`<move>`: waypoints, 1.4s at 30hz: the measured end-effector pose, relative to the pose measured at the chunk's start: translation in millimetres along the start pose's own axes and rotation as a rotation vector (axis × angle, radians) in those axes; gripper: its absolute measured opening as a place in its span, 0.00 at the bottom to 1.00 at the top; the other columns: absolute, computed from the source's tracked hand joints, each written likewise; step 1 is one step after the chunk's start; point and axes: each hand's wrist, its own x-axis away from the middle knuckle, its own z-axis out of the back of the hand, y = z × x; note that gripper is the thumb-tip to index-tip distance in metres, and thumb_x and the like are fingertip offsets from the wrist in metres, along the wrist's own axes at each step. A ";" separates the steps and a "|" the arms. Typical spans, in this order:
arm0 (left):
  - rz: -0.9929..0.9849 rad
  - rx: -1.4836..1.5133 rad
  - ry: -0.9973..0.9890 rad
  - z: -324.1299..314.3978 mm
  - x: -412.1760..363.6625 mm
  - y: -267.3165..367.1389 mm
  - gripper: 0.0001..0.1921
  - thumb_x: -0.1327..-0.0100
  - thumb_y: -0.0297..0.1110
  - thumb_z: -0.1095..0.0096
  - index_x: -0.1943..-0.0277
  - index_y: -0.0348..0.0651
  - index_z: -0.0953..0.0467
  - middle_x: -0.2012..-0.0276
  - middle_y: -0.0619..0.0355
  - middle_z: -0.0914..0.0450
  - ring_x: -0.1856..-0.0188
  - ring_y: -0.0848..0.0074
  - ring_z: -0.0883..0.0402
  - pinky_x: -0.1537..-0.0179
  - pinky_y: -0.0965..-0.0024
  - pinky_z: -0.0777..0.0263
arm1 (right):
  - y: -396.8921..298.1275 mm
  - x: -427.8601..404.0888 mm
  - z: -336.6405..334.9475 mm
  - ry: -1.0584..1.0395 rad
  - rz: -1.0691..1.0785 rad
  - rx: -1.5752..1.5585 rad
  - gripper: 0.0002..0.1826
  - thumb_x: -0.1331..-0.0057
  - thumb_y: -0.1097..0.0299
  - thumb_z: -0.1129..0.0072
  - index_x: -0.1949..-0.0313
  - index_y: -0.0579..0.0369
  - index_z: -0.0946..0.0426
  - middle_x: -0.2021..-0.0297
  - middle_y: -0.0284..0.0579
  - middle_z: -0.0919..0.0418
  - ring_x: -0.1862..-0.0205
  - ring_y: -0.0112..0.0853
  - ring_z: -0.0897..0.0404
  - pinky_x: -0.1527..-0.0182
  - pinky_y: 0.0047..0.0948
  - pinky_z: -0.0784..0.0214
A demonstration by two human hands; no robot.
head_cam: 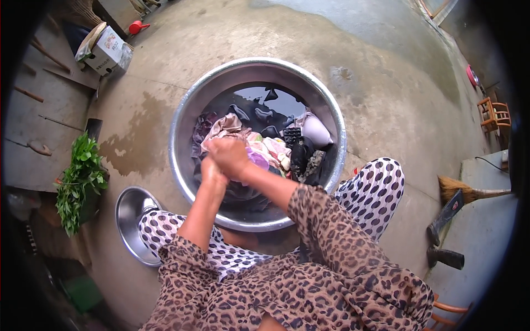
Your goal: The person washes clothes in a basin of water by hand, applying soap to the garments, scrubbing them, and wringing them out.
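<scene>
A wide metal basin (256, 226) stands on the floor before me, holding dark water (248, 97) and a heap of wet clothes. Over its left side my two hands meet, slightly blurred. My right hand (228, 156) is a fist crossing above my left hand (213, 171), right where the bunched pink cloth (225, 126) reaches the knuckles. The left fingers are mostly hidden. Beside the fists lie a purple piece (257, 159) and a flowered light cloth (276, 149). Farther right are a pale lilac bra cup (315, 131) and black lacy fabric (300, 157).
A smaller metal bowl (126, 225) stands by my left knee. Leafy greens (80, 182) and a cardboard box (109, 51) are at left, with a red dipper (136, 27) beyond. At right are a straw broom (453, 190), dark boots (449, 257) and a small wooden chair (492, 114). The concrete floor has wet patches.
</scene>
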 end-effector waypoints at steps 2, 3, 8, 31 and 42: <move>0.049 -0.005 -0.054 -14.6 -3.0 -16.7 0.19 0.28 0.44 0.48 0.47 0.37 0.25 0.54 0.52 0.18 0.54 0.66 0.17 0.54 0.61 0.21 | 44.0 -10.4 3.6 -0.006 -0.110 0.182 0.19 0.33 0.54 0.48 0.76 0.51 0.22 0.77 0.51 0.20 0.73 0.46 0.19 0.72 0.43 0.29; 0.048 0.020 -0.031 -25.4 2.6 -21.5 0.18 0.29 0.42 0.46 0.48 0.34 0.24 0.56 0.51 0.18 0.57 0.65 0.16 0.55 0.61 0.20 | 54.7 -10.8 5.7 -0.027 -0.072 0.306 0.19 0.32 0.53 0.49 0.76 0.51 0.22 0.77 0.51 0.20 0.73 0.47 0.19 0.71 0.44 0.29; -0.185 0.308 -0.773 114.5 -72.0 -19.9 0.16 0.30 0.53 0.50 0.65 0.51 0.29 0.71 0.61 0.25 0.59 0.75 0.24 0.49 0.71 0.30 | -39.7 24.4 -16.6 -0.017 0.124 -0.036 0.19 0.33 0.57 0.46 0.78 0.54 0.26 0.80 0.51 0.24 0.75 0.49 0.22 0.71 0.45 0.31; 0.278 0.109 -0.382 -42.1 26.6 8.3 0.27 0.32 0.53 0.43 0.41 0.40 0.28 0.48 0.54 0.20 0.48 0.66 0.19 0.44 0.56 0.26 | 81.1 -30.7 18.7 -0.083 -0.346 0.239 0.26 0.32 0.46 0.50 0.71 0.59 0.20 0.72 0.58 0.19 0.71 0.47 0.19 0.64 0.45 0.27; -0.722 -0.566 0.083 -18.2 -0.9 32.6 0.11 0.29 0.31 0.49 0.54 0.30 0.26 0.62 0.55 0.21 0.61 0.76 0.24 0.59 0.70 0.31 | 117.7 -32.4 73.9 -0.907 -0.399 -0.139 0.23 0.49 0.48 0.25 0.64 0.55 0.15 0.71 0.35 0.18 0.66 0.23 0.24 0.61 0.29 0.33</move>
